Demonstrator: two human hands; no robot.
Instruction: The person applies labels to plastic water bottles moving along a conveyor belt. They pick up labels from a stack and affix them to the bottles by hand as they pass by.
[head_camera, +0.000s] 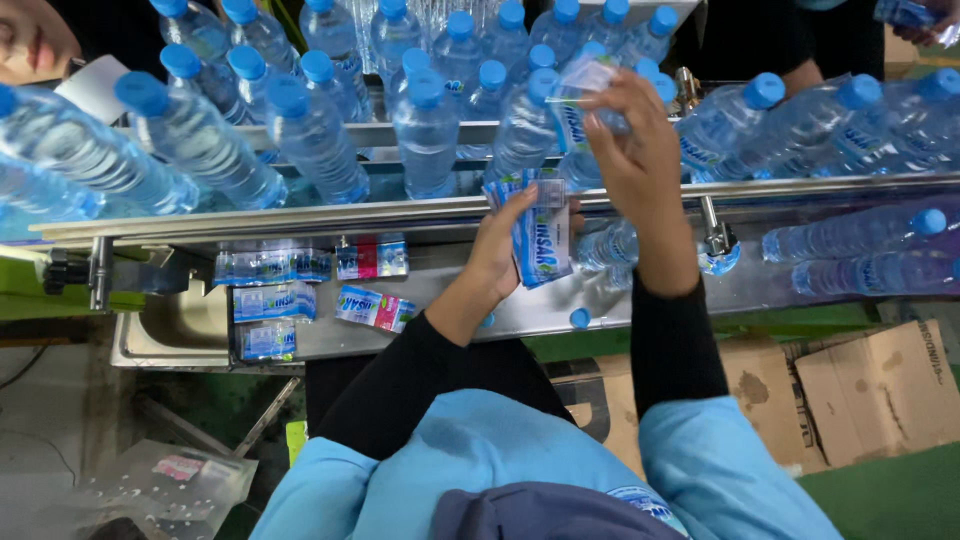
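- Right now the left hand (497, 252) holds a small stack of blue label sleeves (538, 232), its fingers closed around them just in front of the metal rail (300, 214).
- Up higher, the right hand (630, 150) reaches over the rail. Its fingers pinch one open label sleeve (578, 85) and hold it above the blue cap of a water bottle (525, 125).
- Many more water bottles with blue caps (310, 125) stand close together on the moving line behind the rail.
- More bottles lie on their sides at the right (860, 262).
- Spare labels (272, 266) lie flat on the shiny metal surface (450, 310), some blue and some with red on them.
- One loose blue cap (579, 318) sits near the edge of that surface.
- Brown cardboard boxes (880, 385) rest on the green floor below.
- I think the sleeve could catch on the cap and crumple, because it looks thin and floppy.
- I think a bump from the right hand could tip a bottle into the ones next to it, because they stand so close.
- I think the stack could slip and scatter if the left fingers loosen.
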